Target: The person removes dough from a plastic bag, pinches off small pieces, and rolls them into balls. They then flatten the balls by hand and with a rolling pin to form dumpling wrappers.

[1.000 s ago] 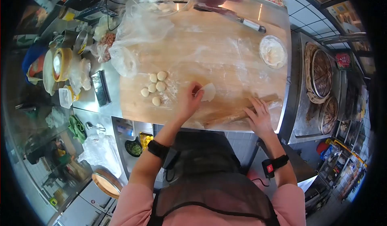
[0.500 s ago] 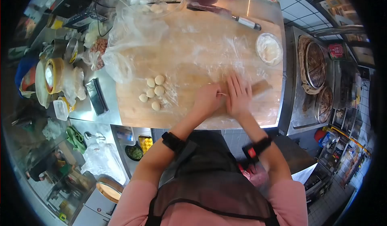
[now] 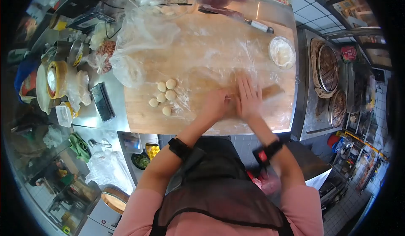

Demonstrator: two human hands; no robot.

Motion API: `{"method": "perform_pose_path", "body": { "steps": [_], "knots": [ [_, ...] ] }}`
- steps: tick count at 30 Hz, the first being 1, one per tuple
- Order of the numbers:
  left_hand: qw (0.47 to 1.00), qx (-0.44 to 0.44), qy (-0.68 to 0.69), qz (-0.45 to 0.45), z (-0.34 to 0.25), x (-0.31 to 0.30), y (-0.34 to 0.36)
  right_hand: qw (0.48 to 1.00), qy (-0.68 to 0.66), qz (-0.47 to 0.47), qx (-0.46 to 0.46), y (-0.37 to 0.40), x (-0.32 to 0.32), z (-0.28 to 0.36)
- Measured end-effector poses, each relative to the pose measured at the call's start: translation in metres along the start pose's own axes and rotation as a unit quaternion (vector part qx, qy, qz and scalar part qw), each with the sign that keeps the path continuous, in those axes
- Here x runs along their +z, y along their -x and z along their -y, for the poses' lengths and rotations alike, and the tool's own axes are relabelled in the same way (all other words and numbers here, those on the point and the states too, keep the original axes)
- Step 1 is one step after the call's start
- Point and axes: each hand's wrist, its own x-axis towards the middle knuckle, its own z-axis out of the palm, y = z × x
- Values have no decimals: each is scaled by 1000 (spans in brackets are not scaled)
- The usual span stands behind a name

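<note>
On the floured wooden board (image 3: 202, 38), my right hand (image 3: 249, 97) lies with fingers stretched out over a wooden rolling pin (image 3: 272, 92), whose end juts out to the right. Close beside it, my left hand (image 3: 217, 103) has its fingers pinched together at a thin pale edge of dough (image 3: 228, 97). Most of that dough is hidden by my hands. Several small round dough balls (image 3: 161, 97) sit in a cluster to the left of my left hand, with loose flour near them.
A bowl of flour (image 3: 282, 52) stands at the board's upper right. A knife (image 3: 230, 13) with a pale handle lies along the far edge. Plastic bags (image 3: 135, 46) cover the board's left side. A dark phone (image 3: 102, 102) rests on the steel counter; round pans (image 3: 329, 67) stand right.
The view has shifted slightly, so the board and dough balls appear a little further right. My hands stay together over the rolling pin, with only a small movement.
</note>
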Motion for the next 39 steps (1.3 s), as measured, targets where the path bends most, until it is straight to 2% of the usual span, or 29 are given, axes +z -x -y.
{"method": "perform_pose_path", "body": {
  "steps": [2,3,4,6,8,10,11,13,14,15,16,20,22,24,26,28,30,32,33,34,35,37,38,39],
  "knots": [
    [1000,-5,-13,1,9,1,1,998,-20,56,2,61,-10,-3],
    [997,-44,64,-5,16,-2,4,996,-34,78,-3,74,-19,-2],
    [987,-84,140,-8,21,-3,9,996,-35,80,-2,73,-16,-3],
    [985,-77,152,21,30,-5,19,996,-31,88,9,54,-11,-3],
    [984,-68,161,43,30,-7,17,999,18,27,8,10,-4,3],
    [989,-53,138,-17,19,-5,19,999,28,-31,1,-33,4,6],
    [989,-54,137,-15,15,-4,17,998,18,-52,-1,-49,1,8],
    [994,-32,72,-79,8,-3,7,997,22,-74,-10,-64,5,7],
    [993,-30,71,-85,6,-4,1,995,25,-96,-22,-70,6,8],
    [998,-24,15,-51,5,-5,-2,995,24,-98,-27,-63,6,9],
    [999,-18,-42,-16,5,-7,-3,997,22,-72,-27,-46,5,8],
    [998,-20,-8,-59,22,-8,5,998,36,60,0,59,-4,8],
    [985,-75,152,-39,33,-16,15,996,30,85,-2,66,-11,10],
    [982,-89,164,-10,35,-15,25,996,24,88,15,48,-8,11],
    [980,-97,172,8,29,-20,23,999,40,-1,-3,-2,4,12],
    [994,-37,88,-51,13,-22,19,998,47,-36,-12,-48,10,12],
    [990,-48,117,-61,11,-23,17,996,18,-88,-9,-78,14,15],
    [995,-5,-61,-73,0,-24,9,997,25,-73,-17,-53,18,14],
    [994,-3,-81,-73,12,-14,7,998,38,-55,-20,-33,17,13],
    [993,-5,-83,-80,20,-13,7,999,32,-22,-34,-7,9,17],
    [995,-25,-30,-97,25,-14,4,998,29,12,-47,19,-1,19],
    [989,-29,39,-138,41,-23,-8,994,-62,20,-92,53,-11,13],
    [988,-73,39,-131,52,-36,-16,994,-58,22,-89,57,-13,6],
    [985,-113,40,-122,56,-56,-23,986,-89,53,-132,62,-15,-3]
  ]
}}
